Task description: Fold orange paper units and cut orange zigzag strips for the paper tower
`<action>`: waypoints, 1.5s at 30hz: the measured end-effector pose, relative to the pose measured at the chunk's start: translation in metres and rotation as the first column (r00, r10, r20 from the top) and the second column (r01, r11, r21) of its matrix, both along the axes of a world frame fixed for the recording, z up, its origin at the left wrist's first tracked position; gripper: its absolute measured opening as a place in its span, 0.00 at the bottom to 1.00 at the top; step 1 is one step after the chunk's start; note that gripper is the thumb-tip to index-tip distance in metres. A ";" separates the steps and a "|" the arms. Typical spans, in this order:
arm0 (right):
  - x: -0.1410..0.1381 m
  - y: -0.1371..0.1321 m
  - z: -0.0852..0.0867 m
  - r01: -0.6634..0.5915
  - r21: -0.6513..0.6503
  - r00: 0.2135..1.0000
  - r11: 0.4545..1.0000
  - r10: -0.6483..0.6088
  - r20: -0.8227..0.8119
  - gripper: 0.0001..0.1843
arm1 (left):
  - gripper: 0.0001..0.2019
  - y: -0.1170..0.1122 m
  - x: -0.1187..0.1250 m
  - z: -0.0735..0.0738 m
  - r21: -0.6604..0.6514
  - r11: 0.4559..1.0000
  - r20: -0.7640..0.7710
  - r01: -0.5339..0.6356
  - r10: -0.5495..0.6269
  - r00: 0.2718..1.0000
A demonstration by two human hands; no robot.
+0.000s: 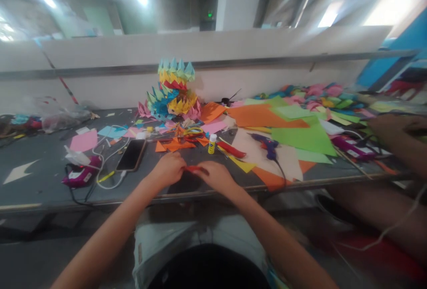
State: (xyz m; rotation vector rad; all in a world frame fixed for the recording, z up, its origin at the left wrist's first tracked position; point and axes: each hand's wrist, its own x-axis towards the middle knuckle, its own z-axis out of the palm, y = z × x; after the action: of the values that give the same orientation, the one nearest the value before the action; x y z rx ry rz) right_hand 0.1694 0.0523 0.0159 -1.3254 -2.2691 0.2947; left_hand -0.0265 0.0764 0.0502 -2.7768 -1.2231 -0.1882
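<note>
Both my hands meet at the near edge of the grey table [40, 182]. My left hand [169, 168] and my right hand [215, 175] are closed, pinching a small red paper piece [193, 169] between them. Just beyond lie orange folded paper triangles [175, 144], a small yellow glue bottle [212, 144] and a red strip [231, 149]. A tall multicoloured origami model [173, 91] stands at the back of the table against the wall.
A black phone [131, 155] with a white cable lies left of my hands, beside a magenta glue gun [80, 175]. Orange and green paper sheets [300, 135] cover the right side, with a blue glue gun [267, 145]. Another person's arm [396, 140] reaches in at far right.
</note>
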 end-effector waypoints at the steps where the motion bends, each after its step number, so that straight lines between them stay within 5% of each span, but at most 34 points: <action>1: 0.006 0.002 0.000 0.016 0.003 0.999 1.000 -0.016 -0.043 0.16 | 0.09 0.002 -0.004 0.000 0.003 1.000 0.006 -0.030 0.030 1.000; 8: 0.050 0.027 -0.002 0.254 0.019 0.936 0.967 -0.241 -0.255 0.10 | 0.08 0.017 -0.029 0.001 -0.155 0.983 0.085 -0.098 0.112 0.990; 13: 0.061 0.040 -0.008 0.108 0.130 0.985 0.986 -0.089 -0.149 0.14 | 0.11 0.024 -0.034 -0.003 -0.424 0.904 0.258 -0.058 0.182 0.949; 19: 0.055 0.045 -0.013 0.020 -0.005 1.000 1.000 -0.020 -0.012 0.33 | 0.21 0.028 -0.030 -0.018 -0.586 0.810 0.350 0.012 0.239 0.906; 27: 0.040 0.059 -0.010 0.035 0.005 0.999 0.999 -0.035 -0.037 0.31 | 0.23 0.023 -0.026 -0.022 -0.488 0.872 0.313 -0.028 0.205 0.927; 33: 0.043 0.060 -0.018 0.039 0.180 0.994 0.983 -0.019 -0.112 0.31 | 0.15 0.012 -0.022 -0.019 -0.153 0.988 0.292 -0.006 0.052 0.955; 41: 0.038 0.049 -0.006 0.052 0.223 0.963 0.974 0.011 -0.271 0.20 | 0.11 0.005 -0.014 -0.002 -0.085 0.979 0.425 -0.183 0.202 0.882; 45: 0.031 0.044 0.001 0.203 0.181 0.890 0.962 -0.105 -0.443 0.15 | 0.10 -0.002 -0.005 -0.010 -0.086 0.978 0.418 -0.193 0.211 0.884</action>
State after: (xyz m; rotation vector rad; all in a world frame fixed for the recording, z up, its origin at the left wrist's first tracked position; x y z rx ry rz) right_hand 0.2002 0.0962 0.0173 -1.1797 -1.7597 0.2400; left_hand -0.0320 0.0742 0.0399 -2.6982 -1.6140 -0.7956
